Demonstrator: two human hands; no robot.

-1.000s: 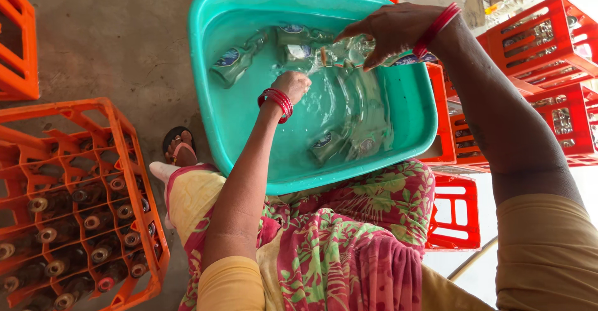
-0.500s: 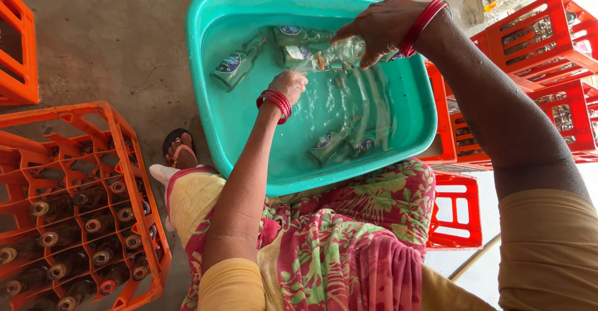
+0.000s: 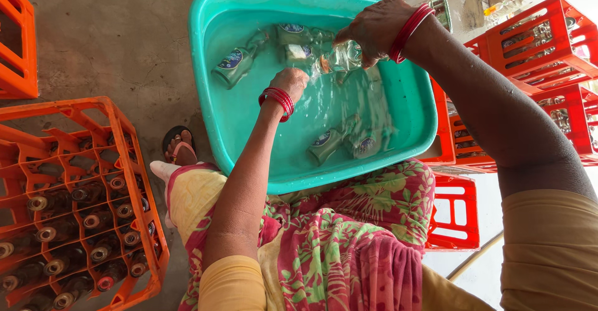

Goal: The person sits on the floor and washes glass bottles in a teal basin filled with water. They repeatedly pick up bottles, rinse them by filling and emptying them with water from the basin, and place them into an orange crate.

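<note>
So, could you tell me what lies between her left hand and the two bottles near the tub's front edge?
In the head view, only clear water lies between the left hand and the two bottles.

Bottles sitting in a water-filled tub, with crates standing around it

A tub (image 3: 212, 118) is taking up the upper centre of the frame, resting against the person's lap at its lower edge. The left hand (image 3: 291, 83) is dipping into the water at the tub's centre; the right hand (image 3: 374, 29) is gripping a clear bottle (image 3: 339, 58) near the tub's upper rim. One labelled bottle (image 3: 235, 66) is lying in the tub's upper left, and two more bottles (image 3: 342, 144) are lying at its lower right. A crate of capped bottles (image 3: 75, 205) is standing at the lower left, beside a sandalled foot (image 3: 177, 149). Stacked crates (image 3: 536, 43) are filling the right edge.
</note>
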